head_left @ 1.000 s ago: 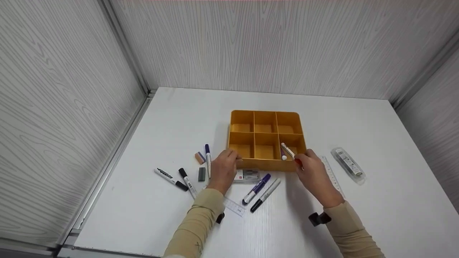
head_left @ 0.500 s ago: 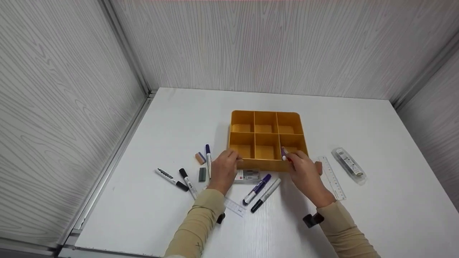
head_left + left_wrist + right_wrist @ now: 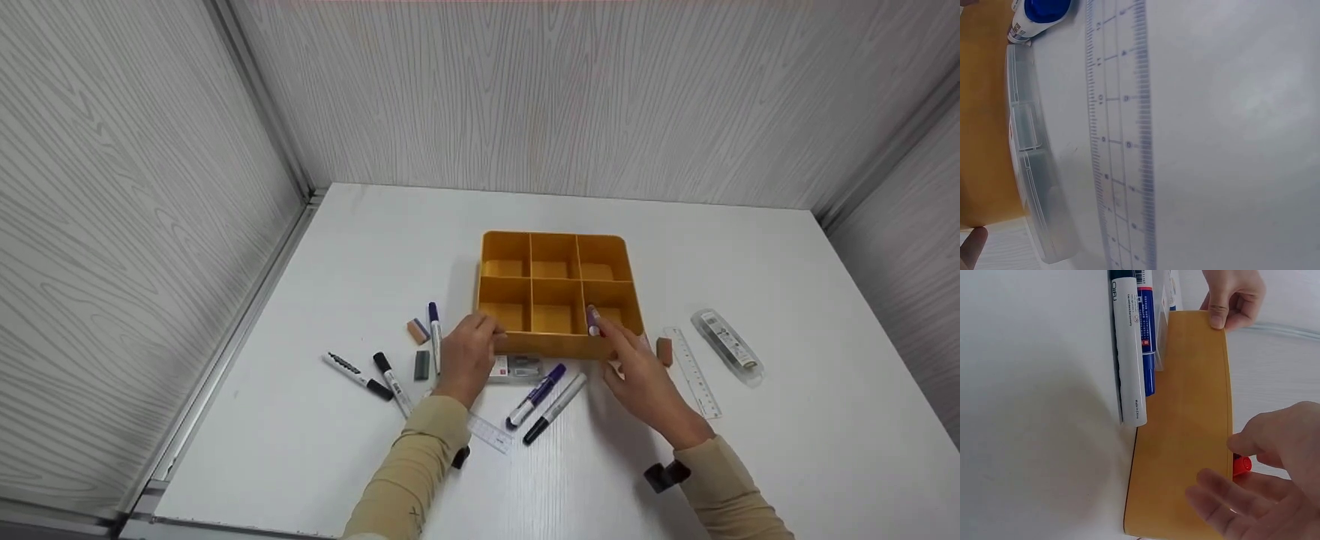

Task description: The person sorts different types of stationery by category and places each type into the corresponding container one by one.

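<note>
A yellow-orange divided organizer box (image 3: 555, 345) with several compartments stands in the middle of the table. My left hand (image 3: 469, 356) grips its front rim near the left corner; the thumb (image 3: 974, 247) shows in the left wrist view. My right hand (image 3: 641, 375) is at the front right compartment, fingers loosely spread, some inside the wall and some outside it. A purple marker (image 3: 592, 319) lies in that compartment by the fingertips. In the right wrist view a red cap (image 3: 1242, 466) pokes past the rim between the fingers; the rest of that marker is hidden.
Before the box lie a clear plastic case (image 3: 525, 367), a purple marker (image 3: 536, 397), a black-capped marker (image 3: 555, 409) and a ruler (image 3: 491, 433). More markers and erasers (image 3: 422, 365) lie left. At right are an eraser (image 3: 664, 351), another ruler (image 3: 694, 375) and a clear case (image 3: 727, 346).
My right hand lowered the red-capped marker into the front right compartment, then its fingers loosened and spread. The eraser at right came into view from behind it. My left hand stayed put.
</note>
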Demonstrator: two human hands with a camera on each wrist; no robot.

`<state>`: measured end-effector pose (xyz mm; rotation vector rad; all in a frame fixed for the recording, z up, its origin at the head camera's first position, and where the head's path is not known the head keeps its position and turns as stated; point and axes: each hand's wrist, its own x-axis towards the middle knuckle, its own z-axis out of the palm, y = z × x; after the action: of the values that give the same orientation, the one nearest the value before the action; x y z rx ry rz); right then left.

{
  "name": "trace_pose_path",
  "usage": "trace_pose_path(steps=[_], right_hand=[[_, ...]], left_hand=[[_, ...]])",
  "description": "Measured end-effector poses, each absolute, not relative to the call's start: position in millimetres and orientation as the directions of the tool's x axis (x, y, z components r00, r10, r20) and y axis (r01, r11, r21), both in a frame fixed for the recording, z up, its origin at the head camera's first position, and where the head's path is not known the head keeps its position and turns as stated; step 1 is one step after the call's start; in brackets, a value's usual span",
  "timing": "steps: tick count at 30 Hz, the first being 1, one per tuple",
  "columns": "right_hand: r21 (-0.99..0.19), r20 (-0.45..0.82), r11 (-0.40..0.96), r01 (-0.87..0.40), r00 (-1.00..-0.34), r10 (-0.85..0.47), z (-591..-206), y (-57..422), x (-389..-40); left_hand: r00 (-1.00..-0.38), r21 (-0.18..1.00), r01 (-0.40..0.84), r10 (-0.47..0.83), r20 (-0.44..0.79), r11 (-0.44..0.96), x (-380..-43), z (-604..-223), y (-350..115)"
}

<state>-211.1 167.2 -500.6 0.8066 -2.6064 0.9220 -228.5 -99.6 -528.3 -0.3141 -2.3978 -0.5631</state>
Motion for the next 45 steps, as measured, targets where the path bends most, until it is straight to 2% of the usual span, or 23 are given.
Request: trace_pose_path(steps=[7, 15, 27, 39, 45], right_hand=[[-0.566, 0.358, 0.611, -0.553, -0.833, -0.422, -502, 177, -204], [-0.58, 0.315, 0.696, -0.423, -0.904, -0.287, -500, 203, -190], [-0.418, 0.338, 0.879, -0.23, -0.937, -0.084, -516, 269, -179], [-0.234, 0.421, 0.955, -0.18, -0.905, -0.068, -527, 310, -208], [-0.229, 0.388, 0.958, -0.172, -0.919, -0.072, -536, 317, -218]], left_hand=[[-0.76, 0.321, 0.362, 0.077, 0.645, 0.875, -228, -529, -98], [-0.75, 0.311, 0.364, 0.078, 0.656, 0.878, -228, -529, -99], [-0.786, 0.321, 0.339, 0.079, 0.613, 0.884, -227, -528, -99], [-0.78, 0.309, 0.327, 0.07, 0.622, 0.893, -228, -531, -101], [-0.786, 0.316, 0.326, 0.07, 0.614, 0.891, -227, -529, -99]])
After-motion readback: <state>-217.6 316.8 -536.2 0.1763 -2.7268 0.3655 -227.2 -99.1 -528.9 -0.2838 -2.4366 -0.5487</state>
